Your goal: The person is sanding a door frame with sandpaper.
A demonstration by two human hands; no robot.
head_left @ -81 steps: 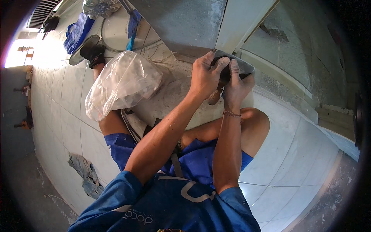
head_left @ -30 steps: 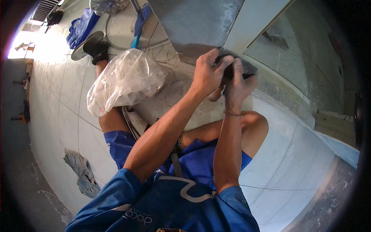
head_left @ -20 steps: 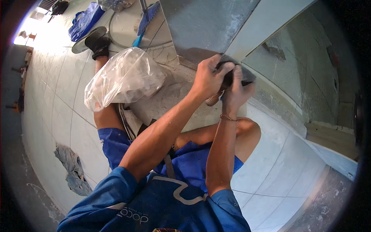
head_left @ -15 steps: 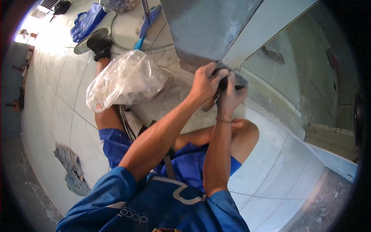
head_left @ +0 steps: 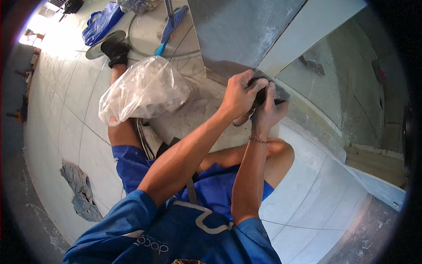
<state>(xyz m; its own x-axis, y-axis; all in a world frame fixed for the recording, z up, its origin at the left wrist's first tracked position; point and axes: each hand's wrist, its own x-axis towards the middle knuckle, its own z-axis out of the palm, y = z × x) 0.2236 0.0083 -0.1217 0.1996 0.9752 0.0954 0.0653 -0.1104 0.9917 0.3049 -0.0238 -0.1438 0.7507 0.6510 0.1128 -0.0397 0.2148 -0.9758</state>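
Both hands are closed on a dark, flat, square-cornered piece (head_left: 282, 93) at the lower corner of a tall grey panel (head_left: 246, 31). My left hand (head_left: 239, 94) grips its left side. My right hand (head_left: 270, 110) holds the right side, the thumbs close together over the middle. The fingers hide much of the piece, so its exact kind does not show. It lies against or very near the panel's foot and the pale ledge (head_left: 314, 114) there; I cannot tell whether it touches. Pale dust coats the fingers.
A clear plastic bag (head_left: 145, 90) lies by my outstretched left leg. Beyond it are a blue broom (head_left: 173, 24), a blue bag (head_left: 102, 24) and a hose (head_left: 132, 37). A grey rag (head_left: 81, 191) rests on the tiles at left. Glass-like sheeting (head_left: 347, 75) stands at right.
Both hands have shifted slightly to the right together with the dark piece, staying closed on it. The view has also moved a little.
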